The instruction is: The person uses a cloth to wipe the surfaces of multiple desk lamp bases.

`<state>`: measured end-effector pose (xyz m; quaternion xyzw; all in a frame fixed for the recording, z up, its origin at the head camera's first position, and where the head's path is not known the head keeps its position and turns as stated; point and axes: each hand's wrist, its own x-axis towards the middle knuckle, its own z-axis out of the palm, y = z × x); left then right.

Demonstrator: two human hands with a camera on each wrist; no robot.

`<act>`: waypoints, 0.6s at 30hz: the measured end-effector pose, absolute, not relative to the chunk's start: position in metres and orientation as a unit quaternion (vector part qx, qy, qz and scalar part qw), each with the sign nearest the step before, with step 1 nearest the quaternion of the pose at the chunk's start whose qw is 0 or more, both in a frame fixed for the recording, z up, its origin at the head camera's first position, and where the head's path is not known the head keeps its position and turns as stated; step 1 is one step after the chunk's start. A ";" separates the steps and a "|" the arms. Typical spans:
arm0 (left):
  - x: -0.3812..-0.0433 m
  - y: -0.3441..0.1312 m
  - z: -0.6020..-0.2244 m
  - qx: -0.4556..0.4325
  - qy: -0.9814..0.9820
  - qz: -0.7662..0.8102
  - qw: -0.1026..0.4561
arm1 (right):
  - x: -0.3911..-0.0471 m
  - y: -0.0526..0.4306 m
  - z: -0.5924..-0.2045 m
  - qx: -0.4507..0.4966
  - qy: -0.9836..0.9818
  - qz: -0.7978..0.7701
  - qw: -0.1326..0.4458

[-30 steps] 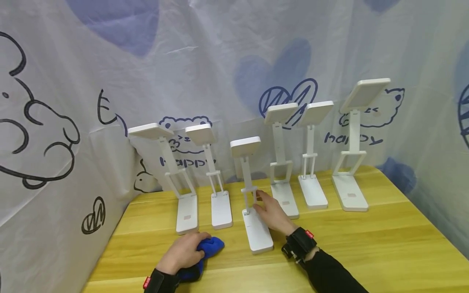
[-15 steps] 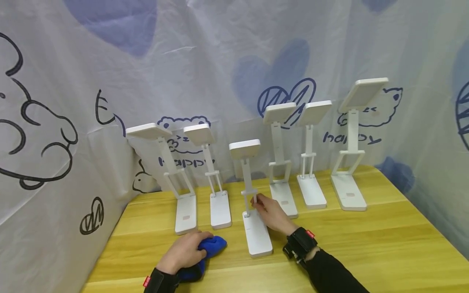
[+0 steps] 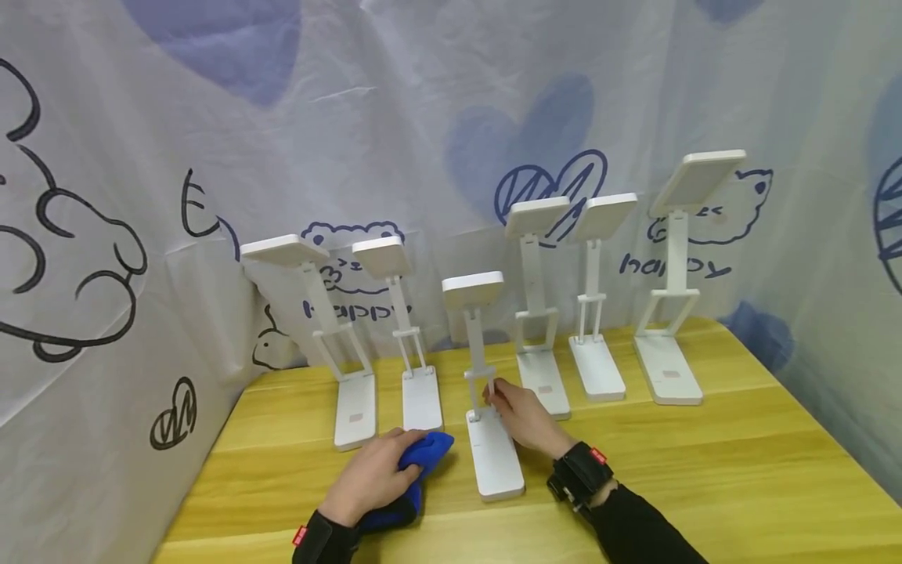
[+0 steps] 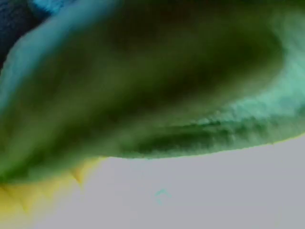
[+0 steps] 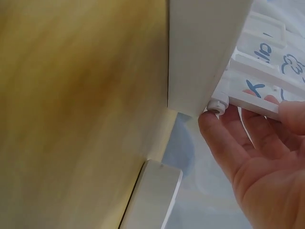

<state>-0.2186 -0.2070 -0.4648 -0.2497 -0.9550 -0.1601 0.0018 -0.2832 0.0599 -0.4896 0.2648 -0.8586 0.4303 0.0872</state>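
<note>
Six-like rows aside, the nearest white desk lamp (image 3: 496, 458) stands upright on the table, its flat base towards me. My right hand (image 3: 524, 419) pinches one strut of its lower arm between thumb and fingers. In the right wrist view, the fingers (image 5: 219, 138) curl behind the white strut (image 5: 252, 104), just by the hinge at the base (image 5: 202, 52). Left of this lamp, my left hand (image 3: 377, 474) grips a bunched blue cloth (image 3: 428, 453) low over the table. The left wrist view is blurred and mostly filled by the hand and cloth (image 4: 267, 107).
Two white desk lamps (image 3: 355, 411) (image 3: 423, 395) stand at the left. Three more lamps (image 3: 543, 380) (image 3: 597, 368) (image 3: 668, 368) stand behind and to the right. A printed curtain (image 3: 423, 117) hangs along the back edge of the wooden table (image 3: 705, 470).
My left hand has moved right and forward with the blue cloth, nearer the held lamp. That lamp has slid slightly towards me, my right hand keeping its grip on the strut.
</note>
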 end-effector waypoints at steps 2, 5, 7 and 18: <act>-0.219 -0.201 -0.464 -0.251 -0.955 -0.156 0.019 | -0.283 0.060 -0.489 0.265 -0.860 0.427 0.093; -0.219 -0.192 -0.463 -0.255 -0.954 -0.152 0.036 | -0.282 0.060 -0.490 0.271 -0.860 0.421 0.100; -0.219 -0.186 -0.462 -0.258 -0.953 -0.154 0.046 | -0.282 0.061 -0.492 0.279 -0.859 0.415 0.111; -0.231 -0.157 -0.447 -0.287 -0.942 -0.148 0.084 | -0.284 0.063 -0.490 0.284 -0.855 0.415 0.127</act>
